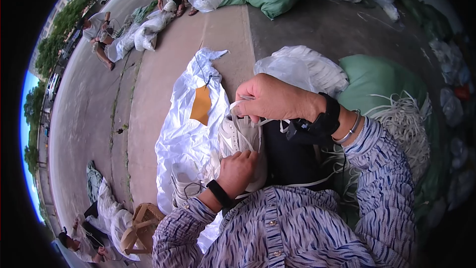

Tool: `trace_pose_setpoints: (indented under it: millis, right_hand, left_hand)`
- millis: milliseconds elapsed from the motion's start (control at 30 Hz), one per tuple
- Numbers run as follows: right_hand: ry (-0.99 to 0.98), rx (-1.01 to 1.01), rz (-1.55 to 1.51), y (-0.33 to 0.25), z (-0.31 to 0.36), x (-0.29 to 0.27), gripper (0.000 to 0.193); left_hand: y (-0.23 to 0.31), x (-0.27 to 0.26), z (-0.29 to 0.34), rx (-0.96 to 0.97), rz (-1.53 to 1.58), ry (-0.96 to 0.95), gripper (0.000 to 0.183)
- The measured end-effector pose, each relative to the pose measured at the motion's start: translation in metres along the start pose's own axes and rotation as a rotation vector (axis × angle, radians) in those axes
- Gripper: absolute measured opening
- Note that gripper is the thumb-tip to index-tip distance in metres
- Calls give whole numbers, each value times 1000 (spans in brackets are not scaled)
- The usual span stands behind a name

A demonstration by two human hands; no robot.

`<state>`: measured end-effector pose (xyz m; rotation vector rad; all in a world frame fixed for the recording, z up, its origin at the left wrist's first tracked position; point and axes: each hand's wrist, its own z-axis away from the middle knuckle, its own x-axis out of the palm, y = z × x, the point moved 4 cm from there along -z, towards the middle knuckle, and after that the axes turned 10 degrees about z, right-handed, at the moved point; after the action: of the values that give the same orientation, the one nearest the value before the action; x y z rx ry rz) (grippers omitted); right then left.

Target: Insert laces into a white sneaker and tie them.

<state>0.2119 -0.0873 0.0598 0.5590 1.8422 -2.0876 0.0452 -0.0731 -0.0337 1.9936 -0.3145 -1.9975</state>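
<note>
A pale grey and white sneaker (pixel 233 139) rests at my lap, its laces partly threaded through the eyelets. My right hand (pixel 275 97), above the shoe's opening, pinches a white shoelace (pixel 234 105) between thumb and forefinger. Curled against the near part of the same sneaker is my left hand (pixel 239 171); its fingertips are partly hidden, and it grips the shoe there. Left of that hand another light shoe (pixel 183 184) lies on the white plastic sheet (pixel 171 136). An orange-yellow card (pixel 201 105) lies farther up the sheet, beside a thin dark cord.
To my right, a heap of loose white shoelaces (pixel 404 129) lies against a full green sack (pixel 382 77). A clear bag of white items (pixel 302 67) stands ahead. Other people sit at far left, with white sacks (pixel 148 30) and a woven stool (pixel 141 228) nearby.
</note>
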Motion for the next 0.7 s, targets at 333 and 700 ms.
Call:
trace_pose_setpoints:
  millis: [333, 700]
  right_hand:
    - [-190, 355, 168, 80, 45, 44, 23]
    - [91, -2, 435, 93, 45, 94, 13]
  left_hand:
    - [-19, 12, -8, -197, 36, -153, 13]
    - [-23, 9, 4, -65, 446, 108, 12]
